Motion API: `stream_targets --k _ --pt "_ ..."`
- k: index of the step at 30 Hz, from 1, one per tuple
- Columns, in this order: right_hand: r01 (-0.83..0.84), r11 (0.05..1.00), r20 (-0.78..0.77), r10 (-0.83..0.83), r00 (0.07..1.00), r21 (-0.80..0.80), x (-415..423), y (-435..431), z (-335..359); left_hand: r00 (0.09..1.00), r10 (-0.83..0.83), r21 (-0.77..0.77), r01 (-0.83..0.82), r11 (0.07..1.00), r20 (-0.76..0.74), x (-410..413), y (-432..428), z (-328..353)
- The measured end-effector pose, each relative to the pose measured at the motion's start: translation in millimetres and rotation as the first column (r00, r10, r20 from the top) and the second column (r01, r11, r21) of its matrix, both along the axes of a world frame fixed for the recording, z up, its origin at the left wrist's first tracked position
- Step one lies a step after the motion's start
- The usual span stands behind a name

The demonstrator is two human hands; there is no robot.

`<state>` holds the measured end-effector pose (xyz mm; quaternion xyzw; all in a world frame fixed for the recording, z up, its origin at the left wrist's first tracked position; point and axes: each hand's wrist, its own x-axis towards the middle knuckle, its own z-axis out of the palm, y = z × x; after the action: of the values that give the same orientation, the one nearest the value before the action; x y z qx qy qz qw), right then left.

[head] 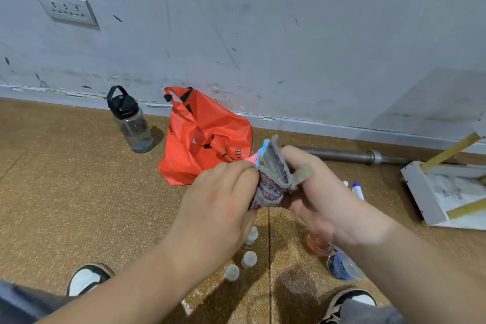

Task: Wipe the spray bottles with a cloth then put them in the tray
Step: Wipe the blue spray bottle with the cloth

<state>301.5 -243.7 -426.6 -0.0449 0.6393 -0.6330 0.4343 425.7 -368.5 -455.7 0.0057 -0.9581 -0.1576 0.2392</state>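
My left hand [218,200] and my right hand [313,192] hold a folded grey patterned cloth [273,176] between them, above the floor. A pink and blue thing pokes out at the top of the cloth, mostly wrapped, so I cannot tell what it is. Three small white bottles [248,259] stand on the floor below my left hand. Beside my right wrist stand a white spray bottle with a blue cap [358,190], an orange bottle [315,244] and a clear blue-labelled bottle [342,267]. The white tray [420,192] with yellow handles lies at the right.
A red plastic bag [205,137] and a dark water bottle [131,121] stand by the wall. A steel bar [349,155] lies along the wall base. My shoes [86,279] show at the bottom. The floor is brown cork.
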Motion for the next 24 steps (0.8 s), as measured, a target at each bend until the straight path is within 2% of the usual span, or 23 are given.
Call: stream_targets --k 2,8,11,12,13,14,15,16,17,18,20,21,23,24 --pt "-0.031 0.999 -0.042 0.032 0.999 0.019 0.7 2.3 -5.3 1.000 -0.029 -0.017 0.029 0.999 0.001 1.3 3.4 -4.3" --pt "0.111 0.993 -0.188 -0.102 0.977 0.039 0.4 5.0 -4.2 0.991 -0.134 0.062 0.132 0.989 0.027 3.9 -10.3 -27.1" --pt "0.088 0.992 -0.334 -0.051 0.941 0.096 -5.7 7.4 -1.3 0.996 0.004 0.257 -0.026 0.966 0.087 3.5 -20.5 -28.0" --pt "0.087 0.991 -0.354 -0.045 0.934 0.102 -7.0 7.8 -0.6 0.987 0.067 0.382 -0.118 0.917 0.145 2.4 -23.7 -32.2" --pt "0.090 0.991 -0.361 -0.047 0.931 0.102 -8.2 8.4 -0.3 0.968 0.120 0.551 -0.224 0.804 0.218 0.6 -25.5 -35.1" --pt "0.093 0.990 -0.359 -0.050 0.932 0.103 -9.3 9.1 -0.1 0.944 0.148 0.720 -0.322 0.616 0.295 -1.3 -27.5 -39.4" --pt "0.087 0.991 -0.354 -0.045 0.934 0.103 -10.7 10.2 -0.3 0.917 0.176 0.816 -0.398 0.419 0.357 -3.4 -29.5 -40.8" --pt "0.076 0.991 -0.346 -0.034 0.938 0.106 -12.0 11.1 0.0 0.895 0.194 0.848 -0.444 0.290 0.402 -5.5 -31.6 -41.1" --pt "0.056 0.992 -0.341 -0.015 0.940 0.111 -13.2 12.1 0.6 0.892 0.207 0.860 -0.445 0.249 0.401 -6.2 -31.5 -37.8" --pt "0.028 0.992 -0.340 0.014 0.940 0.119 -14.3 12.6 1.0 0.908 0.217 0.868 -0.410 0.279 0.358 -6.8 -29.7 -33.6" --pt "-0.067 0.990 -0.351 0.106 0.930 0.122 -13.5 12.3 1.3 0.963 0.213 0.828 -0.254 0.500 0.166 -4.2 -21.5 -20.7" --pt "-0.126 0.985 -0.360 0.160 0.919 0.115 -10.8 11.6 0.8 0.984 0.159 0.762 -0.167 0.626 0.084 -2.7 -17.8 -13.0" --pt "-0.230 0.970 -0.377 0.241 0.894 0.076 -4.4 9.9 -2.1 0.998 0.011 0.587 -0.047 0.808 0.064 -3.6 -12.2 -4.6" --pt "-0.252 0.967 -0.375 0.250 0.893 0.043 -2.1 8.9 -2.9 0.995 -0.019 0.524 -0.034 0.851 0.095 -4.9 -11.0 -6.5"
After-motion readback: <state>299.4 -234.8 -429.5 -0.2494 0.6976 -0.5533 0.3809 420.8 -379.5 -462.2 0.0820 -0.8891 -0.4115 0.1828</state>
